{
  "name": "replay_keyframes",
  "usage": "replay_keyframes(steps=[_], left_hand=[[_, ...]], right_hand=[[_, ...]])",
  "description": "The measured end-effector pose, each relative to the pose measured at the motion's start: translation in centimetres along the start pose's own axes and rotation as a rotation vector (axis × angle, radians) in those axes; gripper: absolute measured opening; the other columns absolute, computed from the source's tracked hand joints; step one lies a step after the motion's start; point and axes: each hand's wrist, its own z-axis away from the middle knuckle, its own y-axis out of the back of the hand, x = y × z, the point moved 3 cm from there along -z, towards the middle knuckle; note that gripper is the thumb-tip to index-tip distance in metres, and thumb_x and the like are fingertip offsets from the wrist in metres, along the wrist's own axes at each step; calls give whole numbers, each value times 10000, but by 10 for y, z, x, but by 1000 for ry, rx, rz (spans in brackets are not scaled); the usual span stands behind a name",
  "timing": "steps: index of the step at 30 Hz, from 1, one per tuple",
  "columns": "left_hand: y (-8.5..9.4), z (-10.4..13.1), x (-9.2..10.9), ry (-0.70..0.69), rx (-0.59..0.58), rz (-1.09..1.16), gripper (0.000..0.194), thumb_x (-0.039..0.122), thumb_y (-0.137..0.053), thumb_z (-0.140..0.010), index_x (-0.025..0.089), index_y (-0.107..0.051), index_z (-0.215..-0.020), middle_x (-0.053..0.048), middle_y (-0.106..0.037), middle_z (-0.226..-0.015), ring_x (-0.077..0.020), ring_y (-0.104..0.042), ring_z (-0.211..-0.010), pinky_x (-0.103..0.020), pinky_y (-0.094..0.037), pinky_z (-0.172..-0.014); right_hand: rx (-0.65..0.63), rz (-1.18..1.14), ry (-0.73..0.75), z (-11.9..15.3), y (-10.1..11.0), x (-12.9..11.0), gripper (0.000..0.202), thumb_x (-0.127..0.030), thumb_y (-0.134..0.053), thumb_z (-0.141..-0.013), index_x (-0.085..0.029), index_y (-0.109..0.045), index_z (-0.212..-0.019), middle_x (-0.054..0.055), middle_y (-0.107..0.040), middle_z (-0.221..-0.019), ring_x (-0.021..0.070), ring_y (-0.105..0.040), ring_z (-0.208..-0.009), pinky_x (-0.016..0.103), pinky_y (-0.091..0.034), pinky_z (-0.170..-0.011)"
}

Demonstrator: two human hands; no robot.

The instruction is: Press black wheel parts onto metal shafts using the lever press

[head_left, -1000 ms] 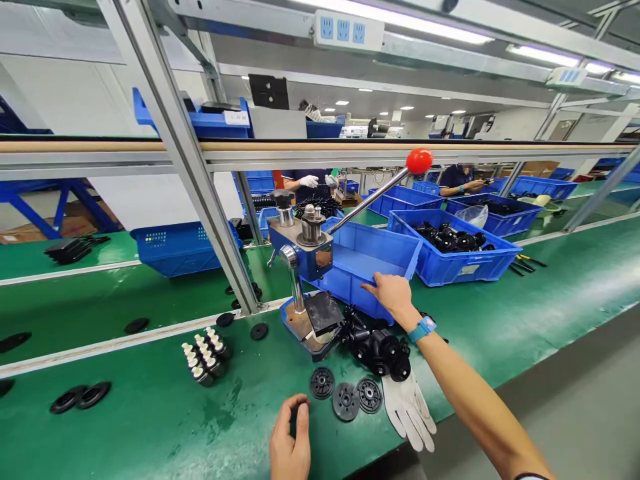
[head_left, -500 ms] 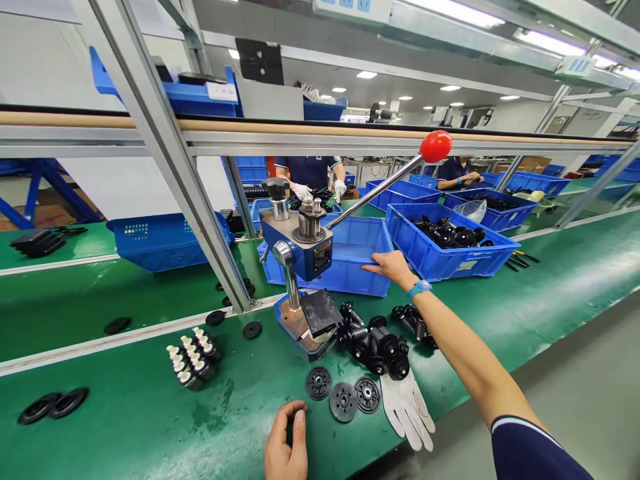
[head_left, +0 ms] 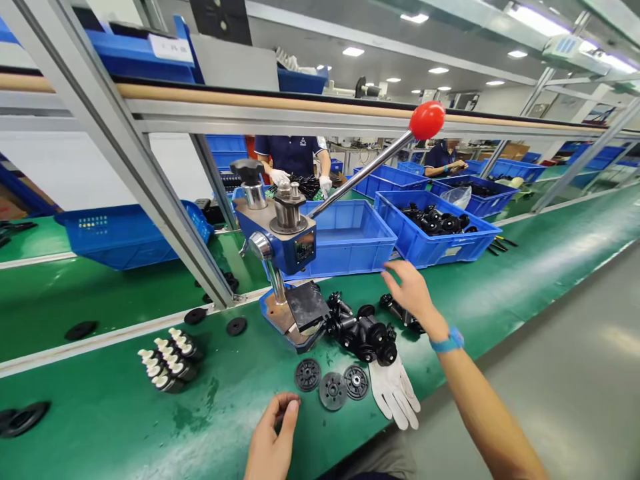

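My right hand (head_left: 411, 290) is open in the air before the empty blue bin (head_left: 350, 257), holding nothing, above the smaller group of black wheeled parts (head_left: 400, 313). Down at the front of the green bench, my left hand (head_left: 274, 433) is loosely curled with a gap between thumb and fingers; nothing shows in it. Near its fingertips lie three black discs, among them a ribbed disc (head_left: 307, 375) and a smoother disc (head_left: 333, 391). A white glove (head_left: 395, 393) lies beside them, partly under a heap of black wheeled parts (head_left: 365, 333).
A hand press (head_left: 295, 233) with a red-knobbed lever (head_left: 427, 120) stands mid-bench. Left of it are several white-topped black parts (head_left: 170, 360) and loose black rings. Another blue bin (head_left: 440, 247) holds black parts. A gloved co-worker (head_left: 295, 160) works opposite, beyond a metal frame post (head_left: 125, 153).
My right hand has let go of the bin's rim and drawn back toward me, opening. The bin looks turned straighter behind the press. The view has shifted; my left hand stays low.
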Motion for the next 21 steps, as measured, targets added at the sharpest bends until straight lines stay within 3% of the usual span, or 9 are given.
replay_keyframes(steps=[2, 4, 6, 8, 11, 12, 14, 17, 21], left_hand=[[-1, 1, 16, -9, -57, -117, 574, 753, -561, -817, 233, -713, -1007, -118, -786, -1051, -348, -733, -1030, -499, -579, -936], [-10, -1, 35, -71, 23, -208, 529, 686, -584, -834, 231, -686, -1085, -124, -777, -1087, -360, -727, -1060, -532, -571, -951], [-27, -7, 58, -240, 135, -262, 458, 572, -581, -885, 217, -652, -1165, -141, -753, -1161, -358, -708, -1119, -548, -564, -982], [-52, -18, 83, -504, 147, -329, 342, 358, -520, -948, 200, -632, -1229, -154, -704, -1285, -334, -661, -1228, -537, -542, -1046], [-91, -39, 121, -833, 3, -540, 499, 39, -410, -887, 159, -593, -1335, -153, -599, -1460, -278, -519, -1422, -485, -455, -1179], [-103, -48, 132, -843, -63, -652, 547, -13, -401, -862, 148, -589, -1350, -149, -595, -1465, -260, -512, -1428, -456, -441, -1192], [-120, -66, 152, -736, -139, -870, 493, -32, -412, -876, 124, -639, -1285, -161, -658, -1356, -267, -587, -1340, -428, -471, -1147], [-137, -85, 178, -543, -98, -1007, 360, 17, -412, -944, 54, -703, -1154, -234, -707, -1158, -324, -708, -1124, -443, -561, -968], [-157, -102, 200, -397, -71, -1033, 376, 4, -384, -960, 15, -746, -1062, -278, -727, -1042, -327, -763, -989, -381, -592, -793]], right_hand=[[-3, -56, 6, 49, 5, -25, 331, -446, -512, -1040, -210, -674, -1205, 112, -721, -1174, 261, -667, -1137, 429, -549, -1015], [9, -131, -56, 93, 2, -49, 418, -469, -586, -1003, -214, -610, -1335, 128, -674, -1301, 286, -633, -1235, 465, -541, -1049], [-15, -145, -116, 124, -11, -68, 612, -484, -670, -945, -210, -506, -1467, 160, -582, -1444, 332, -545, -1366, 521, -512, -1098], [-49, -102, -121, 140, -29, -78, 784, -486, -751, -872, -211, -434, -1534, 183, -505, -1521, 387, -459, -1442, 594, -464, -1138], [-79, -53, -47, 138, -53, -72, 860, -436, -802, -824, -220, -408, -1558, 190, -500, -1516, 405, -457, -1436, 644, -418, -1160], [-82, -52, -15, 134, -58, -65, 850, -416, -793, -832, -218, -403, -1560, 190, -510, -1505, 393, -476, -1422, 639, -414, -1165], [-86, -59, 37, 125, -63, -51, 836, -393, -761, -853, -209, -381, -1575, 193, -511, -1507, 368, -493, -1414, 625, -406, -1178], [-83, -25, 53, 117, -64, -39, 837, -385, -717, -869, -205, -350, -1600, 192, -460, -1571, 370, -423, -1480, 637, -368, -1197], [-60, 52, 37, 120, -65, -45, 820, -379, -690, -865, -194, -370, -1597, 186, -355, -1651, 386, -307, -1546, 647, -314, -1218]])
